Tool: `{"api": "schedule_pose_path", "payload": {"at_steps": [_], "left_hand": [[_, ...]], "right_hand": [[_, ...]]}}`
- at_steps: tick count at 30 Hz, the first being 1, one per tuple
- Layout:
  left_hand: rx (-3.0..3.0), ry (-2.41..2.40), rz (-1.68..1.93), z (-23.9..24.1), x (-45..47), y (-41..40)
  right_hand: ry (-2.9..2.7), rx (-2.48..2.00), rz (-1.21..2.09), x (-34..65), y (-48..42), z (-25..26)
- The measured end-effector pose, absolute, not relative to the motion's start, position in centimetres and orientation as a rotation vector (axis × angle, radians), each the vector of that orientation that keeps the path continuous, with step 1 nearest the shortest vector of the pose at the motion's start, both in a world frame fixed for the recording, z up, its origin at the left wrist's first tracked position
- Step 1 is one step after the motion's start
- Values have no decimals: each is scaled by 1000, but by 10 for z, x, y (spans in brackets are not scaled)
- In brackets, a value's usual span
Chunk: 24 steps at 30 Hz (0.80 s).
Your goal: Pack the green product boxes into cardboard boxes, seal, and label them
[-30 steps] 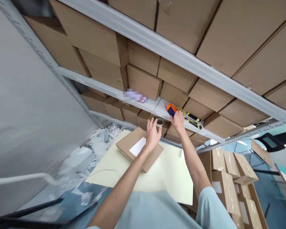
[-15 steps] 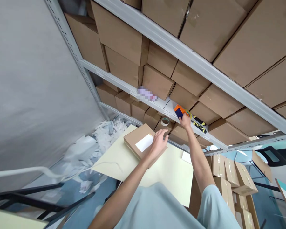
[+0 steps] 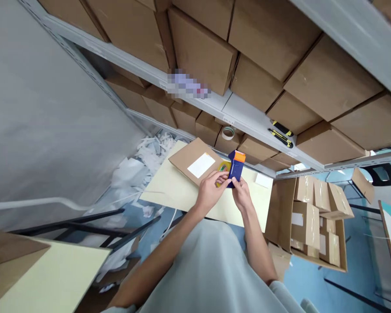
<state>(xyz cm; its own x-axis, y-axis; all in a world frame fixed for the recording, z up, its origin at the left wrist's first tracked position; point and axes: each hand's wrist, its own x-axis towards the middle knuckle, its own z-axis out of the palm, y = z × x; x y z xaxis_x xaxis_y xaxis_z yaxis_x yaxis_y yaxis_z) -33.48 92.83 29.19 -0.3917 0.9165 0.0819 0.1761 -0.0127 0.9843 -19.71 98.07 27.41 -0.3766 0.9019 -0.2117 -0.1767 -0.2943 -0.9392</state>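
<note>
A blue and orange tape dispenser (image 3: 236,168) with a yellow-edged roll is in front of me, above the table (image 3: 167,187). My right hand (image 3: 242,194) is closed around its near end. The fingers of my left hand (image 3: 211,189) are bent and pressed against the roll side and lower edge of the dispenser; the fingertips partly hide what they pinch. Just behind my left hand, a flat cardboard box (image 3: 184,161) with a white label (image 3: 201,165) lies on the table.
Shelves of cardboard boxes (image 3: 260,82) rise beyond the table. Two utility knives (image 3: 280,138) lie on a shelf edge, and a tape roll (image 3: 228,133) is below. Scrap paper (image 3: 130,171) is piled at left. A large carton (image 3: 282,213) of taped boxes stands at right.
My right hand has brought the tape dispenser from the shelf down over the table. My left hand has left the cardboard box and come to the dispenser. The view has tilted downward.
</note>
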Motion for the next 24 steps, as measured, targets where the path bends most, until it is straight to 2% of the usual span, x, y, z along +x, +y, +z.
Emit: {"api": "schedule_pose_path", "payload": {"at_steps": [6,14,20,24], "left_hand": [[1099,1549,1390,294,-327,916],[1132,1457,1324,300,-338,905],[1235,1442,1291,286,-340,887],[1260,1421,1232,286,-346,876]], "right_hand": [[-1034,-993,1806,-186,959,276],[-1211,-1033,1697,-177,948,282],[-1236,-1115,1796,-180,937,274],[-1340,-1214,1672,-180,934,272]]}}
